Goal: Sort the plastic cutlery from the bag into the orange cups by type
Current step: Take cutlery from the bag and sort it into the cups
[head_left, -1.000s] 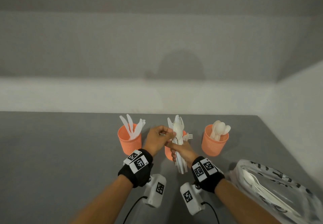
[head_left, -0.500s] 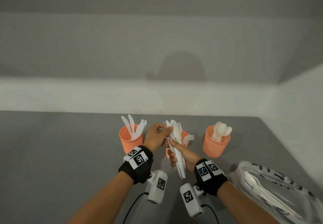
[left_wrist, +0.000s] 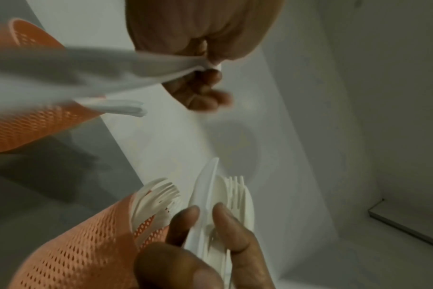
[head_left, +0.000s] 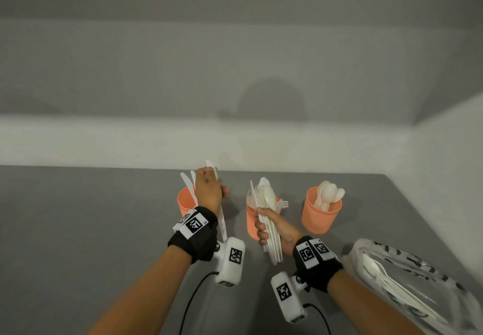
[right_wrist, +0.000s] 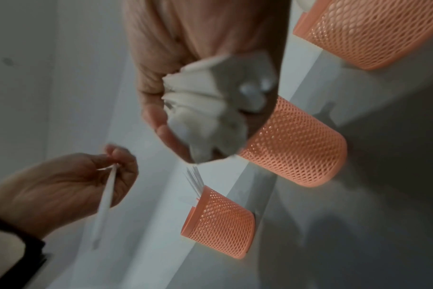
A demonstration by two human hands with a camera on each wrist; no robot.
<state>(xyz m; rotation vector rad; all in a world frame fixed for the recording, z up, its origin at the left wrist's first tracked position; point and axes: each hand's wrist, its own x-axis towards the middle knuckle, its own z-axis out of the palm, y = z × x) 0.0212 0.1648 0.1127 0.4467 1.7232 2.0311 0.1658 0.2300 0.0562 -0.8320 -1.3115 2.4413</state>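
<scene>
Three orange mesh cups stand in a row. The left cup (head_left: 184,202) holds knives, the middle cup (head_left: 251,226) forks, and the right cup (head_left: 320,216) spoons. My left hand (head_left: 209,179) pinches one white knife (head_left: 222,221) just above the left cup, its blade pointing up. The left wrist view shows the same knife (left_wrist: 62,70), blurred, beside that cup (left_wrist: 25,133). In front of the middle cup my right hand (head_left: 265,226) grips a bundle of mixed white cutlery (head_left: 266,197). That bundle (right_wrist: 205,109) fills my right hand's fist in the right wrist view.
A clear plastic bag (head_left: 418,264) with more cutlery (head_left: 386,280) lies at the lower right near the table's right edge. White walls border the grey table (head_left: 78,230) at the back and the right. Bare table surface lies to the left of the cups.
My left hand has drawn one knife out of the bundle and carried it left to above the knife cup. My right hand still holds the bundle by the middle cup.
</scene>
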